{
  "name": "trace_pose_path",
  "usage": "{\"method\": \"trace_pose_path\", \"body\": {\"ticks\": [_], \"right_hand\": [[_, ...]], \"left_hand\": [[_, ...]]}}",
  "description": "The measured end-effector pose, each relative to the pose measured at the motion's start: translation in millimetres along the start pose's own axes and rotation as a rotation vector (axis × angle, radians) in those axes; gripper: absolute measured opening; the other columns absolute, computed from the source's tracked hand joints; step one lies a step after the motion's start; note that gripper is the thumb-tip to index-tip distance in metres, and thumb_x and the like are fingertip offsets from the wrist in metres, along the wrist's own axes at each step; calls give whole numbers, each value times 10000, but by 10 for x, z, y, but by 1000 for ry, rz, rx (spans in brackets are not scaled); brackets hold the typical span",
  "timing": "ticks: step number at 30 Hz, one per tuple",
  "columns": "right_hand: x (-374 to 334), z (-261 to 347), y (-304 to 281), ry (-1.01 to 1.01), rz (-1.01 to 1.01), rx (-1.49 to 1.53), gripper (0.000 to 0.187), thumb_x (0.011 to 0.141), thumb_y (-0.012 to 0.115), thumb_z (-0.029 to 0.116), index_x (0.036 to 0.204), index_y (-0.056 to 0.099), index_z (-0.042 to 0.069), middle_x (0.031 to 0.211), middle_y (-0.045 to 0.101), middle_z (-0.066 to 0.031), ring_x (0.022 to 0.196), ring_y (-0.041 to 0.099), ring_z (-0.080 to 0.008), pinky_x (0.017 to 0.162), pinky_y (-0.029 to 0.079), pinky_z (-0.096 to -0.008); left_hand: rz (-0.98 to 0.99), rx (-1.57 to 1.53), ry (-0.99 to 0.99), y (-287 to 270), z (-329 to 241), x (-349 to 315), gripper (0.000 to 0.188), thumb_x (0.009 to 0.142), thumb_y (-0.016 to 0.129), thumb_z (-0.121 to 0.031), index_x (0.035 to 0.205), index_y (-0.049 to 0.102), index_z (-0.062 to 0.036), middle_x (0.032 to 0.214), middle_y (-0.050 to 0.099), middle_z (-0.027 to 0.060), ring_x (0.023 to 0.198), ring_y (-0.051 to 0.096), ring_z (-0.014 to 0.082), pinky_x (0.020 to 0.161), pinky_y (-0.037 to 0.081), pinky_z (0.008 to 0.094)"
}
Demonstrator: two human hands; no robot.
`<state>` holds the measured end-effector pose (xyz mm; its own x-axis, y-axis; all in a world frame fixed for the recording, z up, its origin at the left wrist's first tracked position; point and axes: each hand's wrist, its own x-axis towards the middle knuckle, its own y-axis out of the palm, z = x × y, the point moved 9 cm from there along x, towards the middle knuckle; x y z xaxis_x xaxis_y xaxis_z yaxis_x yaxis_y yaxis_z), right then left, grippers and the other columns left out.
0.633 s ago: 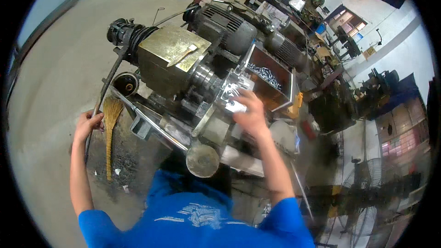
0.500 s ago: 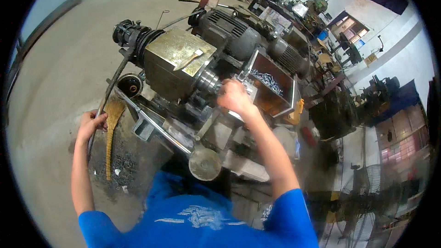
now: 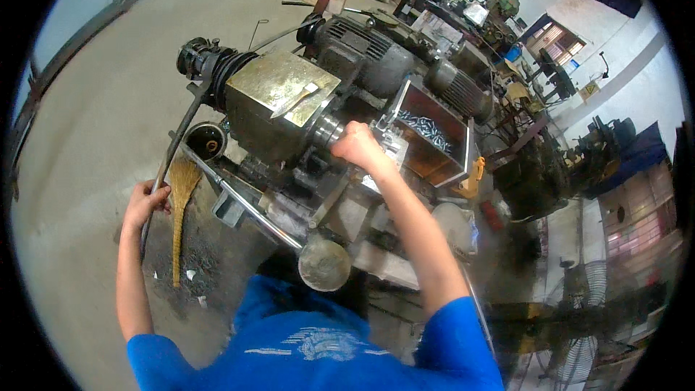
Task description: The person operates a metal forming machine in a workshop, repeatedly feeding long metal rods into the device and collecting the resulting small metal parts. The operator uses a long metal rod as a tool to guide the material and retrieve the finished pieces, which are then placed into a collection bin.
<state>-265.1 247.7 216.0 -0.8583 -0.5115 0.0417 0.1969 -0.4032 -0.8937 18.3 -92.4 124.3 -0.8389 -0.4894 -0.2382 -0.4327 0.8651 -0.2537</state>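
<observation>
My left hand (image 3: 147,204) is wrapped round the lower part of a long dark lever (image 3: 182,123) that slopes up to the left end of a lathe-like machine (image 3: 264,127). My right hand (image 3: 358,146) is closed right beside the machine's shiny round spindle nose (image 3: 328,130). What its fingers hold, if anything, is hidden behind the hand. On top of the oily headstock lies a flat paintbrush (image 3: 295,100) with pale bristles. Just right of my right hand is a metal fixture (image 3: 391,141).
An open box (image 3: 463,153) of small shiny metal parts (image 3: 428,132) stands right of the fixture. Behind the headstock sits a dark motor (image 3: 373,54). A straw broom (image 3: 178,228) lies by my left hand among dark chips. A round disc (image 3: 324,264) is close to my body.
My right hand has shifted slightly left, nearer the spindle nose. My left hand stays on the lever, at nearly the same place. The view has tilted a little.
</observation>
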Motion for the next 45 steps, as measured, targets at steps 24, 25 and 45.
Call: {"method": "trace_pose_path", "body": {"ticks": [24,25,45], "right_hand": [[-77,43,-28,-33,24,81,233,557,580,153,608,573,-74,562,528,-243,535,584,-290,537,451,-356],[-77,-13,-18,-20,33,87,235,559,580,158,612,575,-71,568,529,-242,544,586,-299,543,454,-361],[-3227,-2002,-1057,151,-474,-359,392,491,591,102,874,640,38,926,575,-156,924,508,-327,811,424,-400]], "left_hand": [[-694,1639,280,-2089,484,-216,96,721,530,-83,808,549,-46,710,563,126,663,562,296,617,443,428],[-681,1614,239,-2125,504,-159,109,721,530,-81,819,558,-45,719,569,130,678,567,300,620,446,423],[284,1570,488,1614,1107,704,387,653,603,-117,1039,577,-97,838,626,103,815,606,264,678,465,357]]}}
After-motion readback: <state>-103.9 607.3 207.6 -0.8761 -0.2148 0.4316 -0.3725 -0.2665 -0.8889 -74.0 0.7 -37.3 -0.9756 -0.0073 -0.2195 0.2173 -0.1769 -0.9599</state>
